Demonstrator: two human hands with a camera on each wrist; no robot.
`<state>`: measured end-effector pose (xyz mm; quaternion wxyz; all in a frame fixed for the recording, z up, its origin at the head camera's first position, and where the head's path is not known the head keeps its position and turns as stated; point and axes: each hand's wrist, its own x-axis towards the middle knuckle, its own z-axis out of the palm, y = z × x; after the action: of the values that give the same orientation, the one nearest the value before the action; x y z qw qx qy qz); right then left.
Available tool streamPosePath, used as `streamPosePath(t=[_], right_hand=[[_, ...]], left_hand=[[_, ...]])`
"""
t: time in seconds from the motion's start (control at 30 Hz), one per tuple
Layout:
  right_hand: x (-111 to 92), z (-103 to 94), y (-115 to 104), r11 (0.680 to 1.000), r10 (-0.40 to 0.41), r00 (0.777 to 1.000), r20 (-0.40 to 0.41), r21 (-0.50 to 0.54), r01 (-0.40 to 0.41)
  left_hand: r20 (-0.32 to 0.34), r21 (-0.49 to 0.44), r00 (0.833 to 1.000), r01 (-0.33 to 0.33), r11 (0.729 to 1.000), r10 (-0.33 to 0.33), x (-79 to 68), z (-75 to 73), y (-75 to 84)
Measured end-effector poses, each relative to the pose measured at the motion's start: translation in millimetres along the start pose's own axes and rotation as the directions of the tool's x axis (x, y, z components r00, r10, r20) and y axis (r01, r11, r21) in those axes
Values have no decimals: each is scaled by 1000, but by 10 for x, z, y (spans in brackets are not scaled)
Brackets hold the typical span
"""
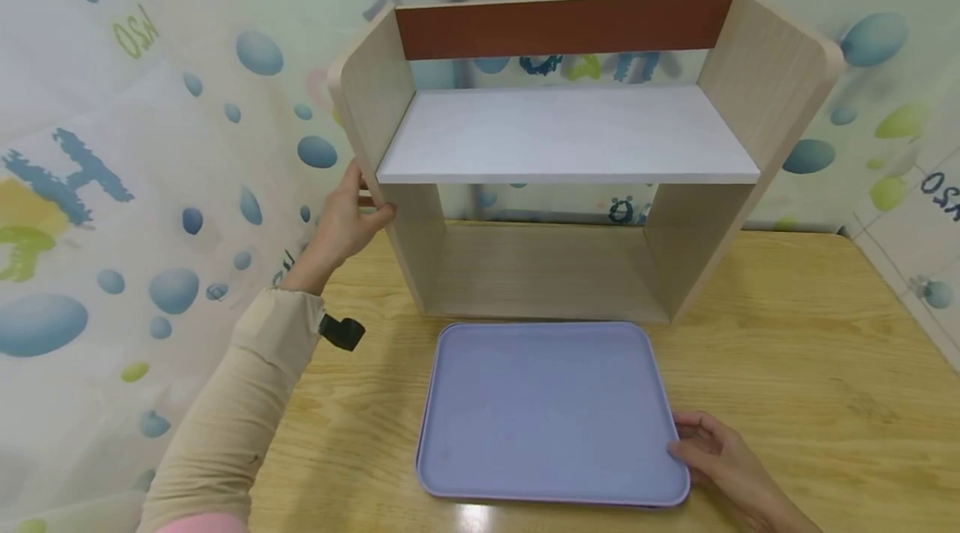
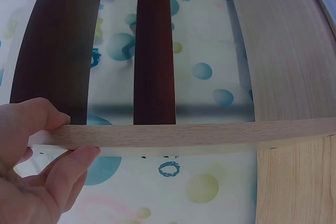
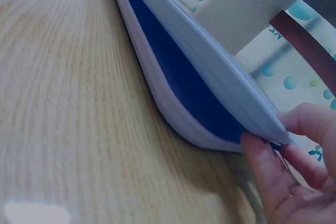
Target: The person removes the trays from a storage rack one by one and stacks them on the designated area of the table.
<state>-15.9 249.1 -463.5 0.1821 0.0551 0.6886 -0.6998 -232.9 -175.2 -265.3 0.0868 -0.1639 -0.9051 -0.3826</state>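
A small two-tier wooden shelf [image 1: 543, 133] with a white middle board stands at the back of the table. My left hand [image 1: 347, 212] grips the front edge of its left side panel [image 2: 173, 135], thumb on one face and fingers on the other. In front of the shelf lies a lavender tray [image 1: 551, 412] on top of a second tray [image 3: 152, 72] with a pinkish rim. At the right front corner, my right hand [image 1: 716, 462] pinches the upper tray's rim between thumb and fingers. The right wrist view shows a dark blue gap between the two trays.
The wooden table [image 1: 825, 333] extends to both sides of the trays. A patterned curtain [image 1: 187, 183] hangs close at the left and behind the shelf. A red-brown strip [image 1: 566, 26] spans the shelf's upper back.
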Motion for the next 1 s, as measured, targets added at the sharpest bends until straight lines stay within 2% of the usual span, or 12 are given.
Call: streamPosePath(t=[0.1, 0.63, 1.0], right_hand=[[3, 3, 12, 1000, 7, 1000, -24, -16, -7], [29, 12, 21, 998, -14, 1000, -26, -61, 13], [95, 73, -19, 988, -13, 990, -141, -156, -9]], left_hand=[[0, 0, 1000, 3, 1000, -3, -1, 4, -5], [5, 0, 1000, 2, 1000, -2, -2, -2, -11], [11, -4, 1000, 9, 1000, -9, 11, 3, -12]])
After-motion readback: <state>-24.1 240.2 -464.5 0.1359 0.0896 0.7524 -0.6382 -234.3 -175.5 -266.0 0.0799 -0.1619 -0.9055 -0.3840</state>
